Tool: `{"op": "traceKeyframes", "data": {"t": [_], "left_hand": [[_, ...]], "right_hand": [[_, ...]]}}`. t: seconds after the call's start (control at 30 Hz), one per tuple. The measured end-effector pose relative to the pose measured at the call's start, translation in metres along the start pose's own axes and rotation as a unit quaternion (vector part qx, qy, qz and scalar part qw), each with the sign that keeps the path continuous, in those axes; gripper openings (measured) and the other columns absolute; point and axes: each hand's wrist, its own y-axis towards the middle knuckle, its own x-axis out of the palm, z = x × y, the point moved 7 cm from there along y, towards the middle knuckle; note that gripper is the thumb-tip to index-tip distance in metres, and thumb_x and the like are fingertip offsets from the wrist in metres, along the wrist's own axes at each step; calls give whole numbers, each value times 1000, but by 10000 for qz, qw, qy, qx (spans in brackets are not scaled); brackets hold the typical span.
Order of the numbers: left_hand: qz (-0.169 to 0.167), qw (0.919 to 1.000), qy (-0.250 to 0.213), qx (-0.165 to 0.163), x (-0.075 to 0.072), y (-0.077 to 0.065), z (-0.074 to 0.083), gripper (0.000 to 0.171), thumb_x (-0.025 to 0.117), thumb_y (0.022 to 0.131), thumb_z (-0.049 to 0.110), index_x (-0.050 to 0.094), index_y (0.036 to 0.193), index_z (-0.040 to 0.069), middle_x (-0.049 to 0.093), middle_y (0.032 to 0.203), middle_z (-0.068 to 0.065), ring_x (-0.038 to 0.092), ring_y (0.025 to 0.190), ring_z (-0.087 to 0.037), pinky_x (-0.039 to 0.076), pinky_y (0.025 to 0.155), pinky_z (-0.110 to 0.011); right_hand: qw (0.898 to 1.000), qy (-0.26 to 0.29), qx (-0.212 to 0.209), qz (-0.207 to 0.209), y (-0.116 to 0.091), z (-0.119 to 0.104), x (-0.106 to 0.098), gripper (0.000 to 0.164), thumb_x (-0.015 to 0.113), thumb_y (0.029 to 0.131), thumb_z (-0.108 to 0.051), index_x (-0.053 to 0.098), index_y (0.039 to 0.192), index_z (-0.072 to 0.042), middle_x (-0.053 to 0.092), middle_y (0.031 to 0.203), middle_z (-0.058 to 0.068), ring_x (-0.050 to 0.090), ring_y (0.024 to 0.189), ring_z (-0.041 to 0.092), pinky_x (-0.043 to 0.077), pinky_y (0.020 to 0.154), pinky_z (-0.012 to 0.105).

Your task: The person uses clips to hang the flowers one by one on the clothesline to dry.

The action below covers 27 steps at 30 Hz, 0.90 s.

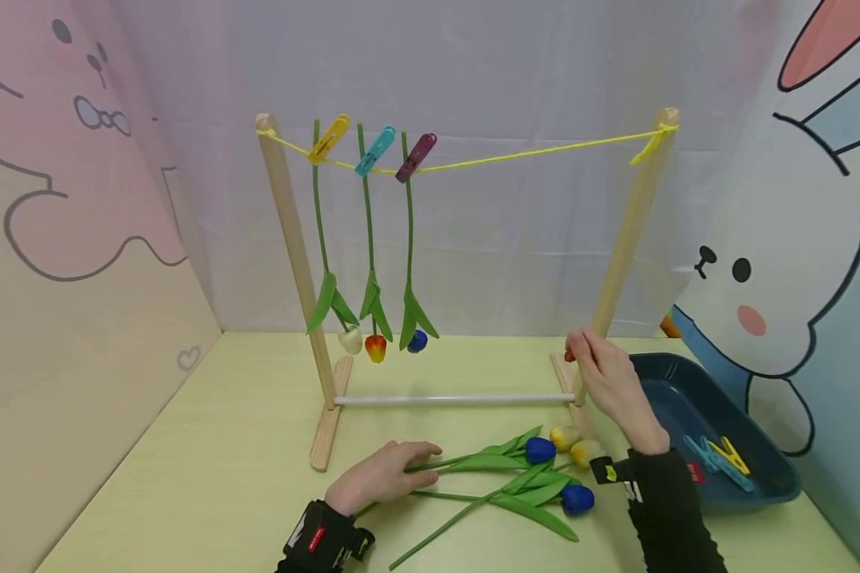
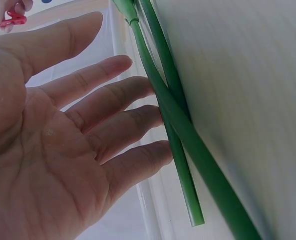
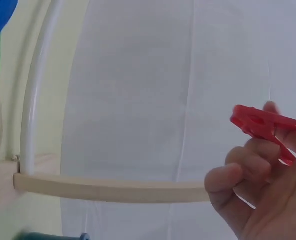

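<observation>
Right hand (image 1: 611, 383) has a red plastic clothespin (image 3: 267, 116) pinched between thumb and fingers, while the left hand (image 1: 383, 476) has its fingers loosely spread, tips touching a smooth green tulip stem (image 2: 167, 100) down on the table (image 1: 186, 461). Looks to me like the hanging step, clip ready; I'd say the next move calls for gripping one stem and raising it to the sagging yellow cord (image 1: 516, 155). Three hung tulips (image 1: 372, 296), strappy leaves and rounded buds, dangle there upside down between pale wooden posts (image 1: 634, 215). Spare clips (image 1: 720, 464) sit in a dark round-cornered tub (image 1: 670, 390).
</observation>
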Motion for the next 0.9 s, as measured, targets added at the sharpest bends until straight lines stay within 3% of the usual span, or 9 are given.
{"op": "traceKeyframes", "data": {"t": [0.1, 0.23, 0.47, 0.6, 0.73, 0.9], "left_hand": [[14, 10000, -2, 32, -1, 0, 1, 45, 61, 101, 31, 57, 139, 7, 64, 136, -19, 59, 128, -39, 49, 104, -55], [36, 10000, 8, 49, -1, 0, 1, 44, 61, 101, 31, 58, 139, 8, 65, 136, -19, 59, 128, -39, 50, 103, -54], [19, 10000, 43, 49, 2, 2, -1, 45, 62, 101, 30, 58, 139, 8, 65, 137, -18, 59, 129, -38, 50, 104, -53], [22, 10000, 52, 82, 2, 2, -1, 45, 63, 100, 30, 58, 138, 7, 64, 137, -18, 58, 130, -38, 49, 104, -54], [52, 9999, 115, 96, 0, 1, 0, 45, 66, 98, 30, 60, 135, 6, 65, 137, -17, 58, 129, -40, 49, 104, -55], [141, 9993, 305, 158, -3, 2, 1, 41, 74, 92, 26, 65, 126, 6, 67, 132, -14, 61, 120, -38, 51, 98, -52]], "right_hand": [[9996, 190, 16, 212, -1, 0, 2, 33, 43, 110, -26, 59, 90, -6, 47, 71, 1, 35, 57, 5, 29, 56, 26], [9995, 289, 145, 66, -4, 2, 5, 30, 44, 109, -25, 60, 92, -7, 48, 73, 2, 36, 59, 5, 29, 57, 26], [9976, 379, 558, -146, -12, 14, 9, 34, 37, 111, -24, 65, 111, -4, 72, 91, 16, 48, 62, 12, 35, 57, 26], [9963, 493, 699, 48, -16, 19, 9, 41, 35, 112, -25, 68, 101, -2, 72, 89, 16, 55, 71, 16, 39, 63, 26], [9959, 581, 668, 167, -17, 21, 8, 45, 38, 111, -28, 69, 89, -4, 67, 82, 13, 51, 70, 11, 38, 66, 25], [9958, 719, 496, 268, -17, 22, 6, 37, 43, 110, -22, 67, 88, -4, 62, 74, 9, 43, 59, 5, 35, 58, 25]]}}
